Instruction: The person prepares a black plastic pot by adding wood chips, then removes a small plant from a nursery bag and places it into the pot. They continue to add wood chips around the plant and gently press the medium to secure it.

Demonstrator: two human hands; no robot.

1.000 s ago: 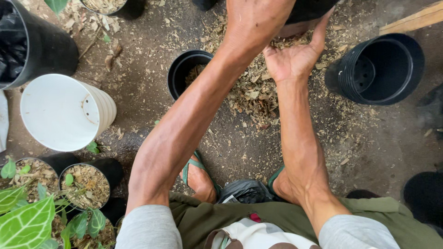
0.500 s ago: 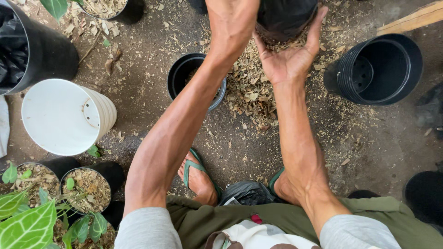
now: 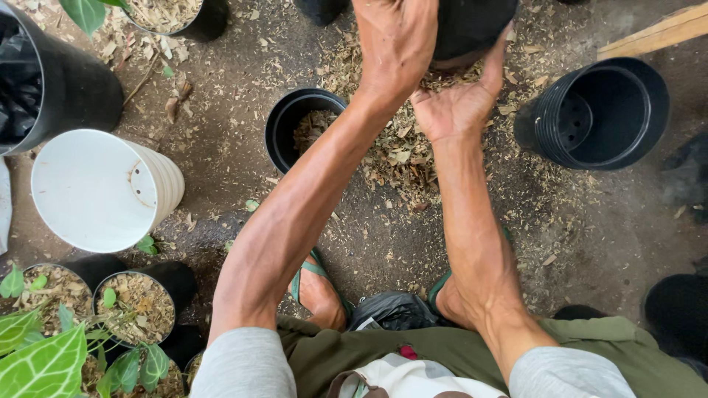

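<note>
Both hands — left hand (image 3: 394, 44), right hand (image 3: 457, 103) — clasp a smooth black pot (image 3: 472, 26) over flaky mulch (image 3: 402, 151).

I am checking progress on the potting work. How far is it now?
Done: pots at the lower left already hold mix and small plants. In hand: both hands, left hand and right hand, grip a black pot over the pile of chips. Left: the nearby pot is only partly filled, and stacked pots lie empty.
</note>
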